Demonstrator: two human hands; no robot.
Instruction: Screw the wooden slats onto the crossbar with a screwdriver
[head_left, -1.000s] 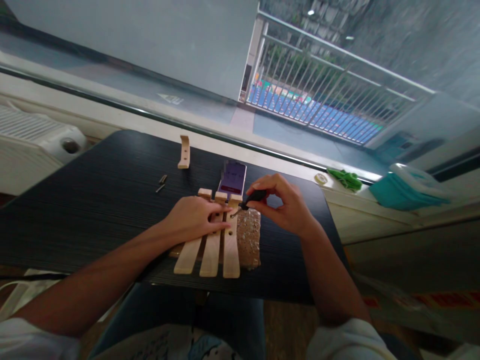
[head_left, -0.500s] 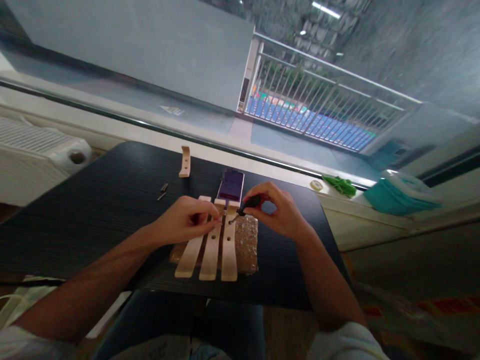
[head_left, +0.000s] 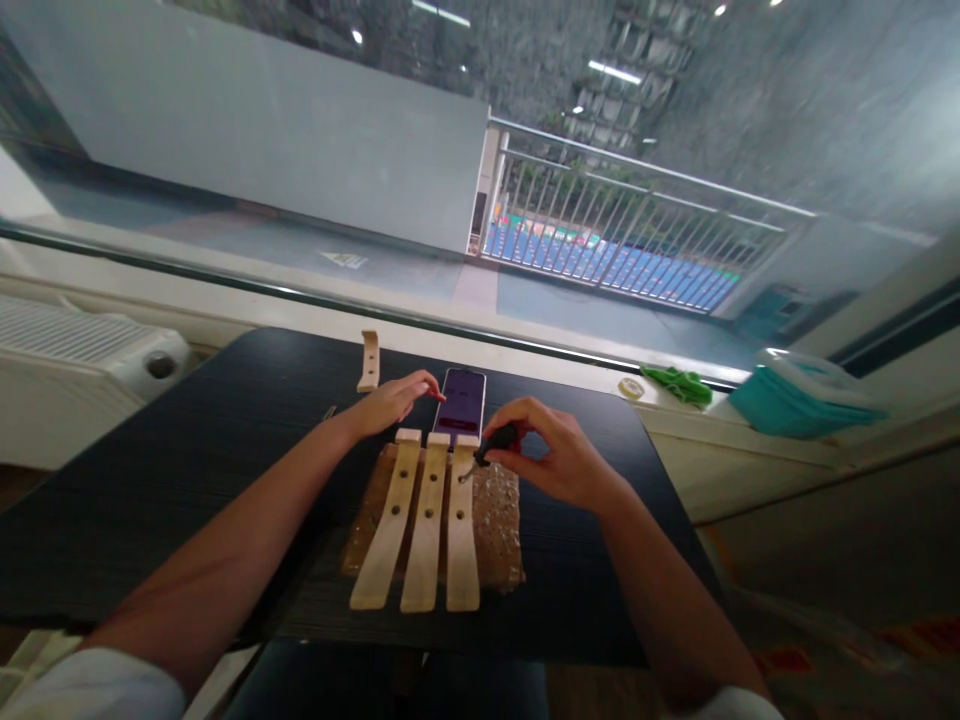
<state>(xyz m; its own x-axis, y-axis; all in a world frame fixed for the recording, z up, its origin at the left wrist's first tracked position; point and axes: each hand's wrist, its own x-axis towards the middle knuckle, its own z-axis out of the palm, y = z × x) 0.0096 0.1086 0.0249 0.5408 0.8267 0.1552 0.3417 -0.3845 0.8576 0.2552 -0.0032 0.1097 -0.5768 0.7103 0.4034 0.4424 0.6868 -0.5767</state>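
Pinching the small black-handled screwdriver (head_left: 495, 446), your right hand (head_left: 551, 460) stays light; your left hand (head_left: 390, 400) reaches, fingers loose, beside the phone (head_left: 461, 402). The stiff wooden slats (head_left: 427, 515) will skate on the bubble wrap (head_left: 499, 520), so pin them flat.

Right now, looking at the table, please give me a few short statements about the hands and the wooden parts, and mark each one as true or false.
1. The right hand holds a small screwdriver. True.
2. The left hand presses on the three wooden slats. False: it reaches beyond them, beside the phone.
3. The slats lie on bubble wrap. True.
4. A fourth wooden piece is stacked on the slats. False: it lies apart, farther back on the table.
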